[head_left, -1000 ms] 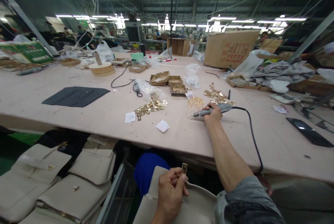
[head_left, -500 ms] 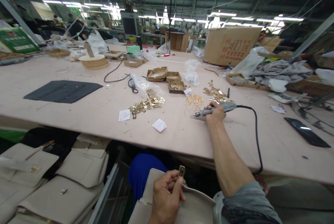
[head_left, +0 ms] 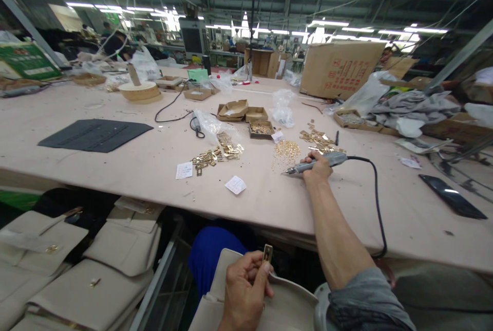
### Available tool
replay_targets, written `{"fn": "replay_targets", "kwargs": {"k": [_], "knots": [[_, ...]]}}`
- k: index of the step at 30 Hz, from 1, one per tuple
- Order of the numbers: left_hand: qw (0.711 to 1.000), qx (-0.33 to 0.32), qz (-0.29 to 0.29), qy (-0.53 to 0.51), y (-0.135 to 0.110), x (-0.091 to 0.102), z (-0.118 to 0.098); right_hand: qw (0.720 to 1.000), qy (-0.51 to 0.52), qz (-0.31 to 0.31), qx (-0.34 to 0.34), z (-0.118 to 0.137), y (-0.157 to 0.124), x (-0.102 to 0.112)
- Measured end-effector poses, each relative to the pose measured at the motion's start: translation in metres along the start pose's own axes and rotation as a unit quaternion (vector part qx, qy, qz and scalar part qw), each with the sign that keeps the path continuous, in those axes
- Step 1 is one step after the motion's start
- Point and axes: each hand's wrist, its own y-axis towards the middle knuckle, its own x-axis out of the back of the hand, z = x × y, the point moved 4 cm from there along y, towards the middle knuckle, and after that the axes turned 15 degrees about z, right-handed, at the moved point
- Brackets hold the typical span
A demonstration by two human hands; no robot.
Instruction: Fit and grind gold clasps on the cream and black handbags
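My left hand [head_left: 246,287] pinches a small gold metal plate [head_left: 267,254] with a slot in it, at the top edge of a beige bag [head_left: 290,302] on my lap. Out over the table, my right hand [head_left: 318,167] is wrapped around a grey electric screwdriver [head_left: 333,159], whose black cord runs down to the right. Its thin tip points left, low over the tabletop, just below a pile of tiny gold screws [head_left: 287,151]. Behind my right hand lie loose gold metal pieces [head_left: 321,140]. More gold plates [head_left: 211,157] are heaped left of the screws.
Small cardboard boxes [head_left: 262,129], paper labels [head_left: 235,184] and a dark flat sheet [head_left: 96,135] lie on the table [head_left: 265,207]. A black phone [head_left: 452,196] rests at the right. Beige bags [head_left: 96,295] are stacked at lower left. A large carton [head_left: 341,70] stands behind.
Both hands hold the same things in nearly the same places. The screwdriver's tip is very slightly lower and further left; the view has shifted a little.
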Motion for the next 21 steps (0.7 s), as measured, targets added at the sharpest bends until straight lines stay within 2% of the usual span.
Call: {"fn": "replay_targets", "kwargs": {"k": [6,12,21], "knots": [[1.000,0.003,-0.021,-0.015,-0.0008,-0.0010,-0.0019,1.000,0.008,-0.008,-0.003,0.0017,-0.0028,0.0007],[1.000,0.003,-0.005,0.002,-0.0008,0.0001,-0.0037,1.000,0.010,-0.014,0.000,0.0014,-0.0027,0.0012],[1.000,-0.002,-0.016,-0.001,-0.0010,-0.0013,-0.0038,1.000,-0.002,-0.014,-0.002,0.0010,-0.0020,0.0021]]}}
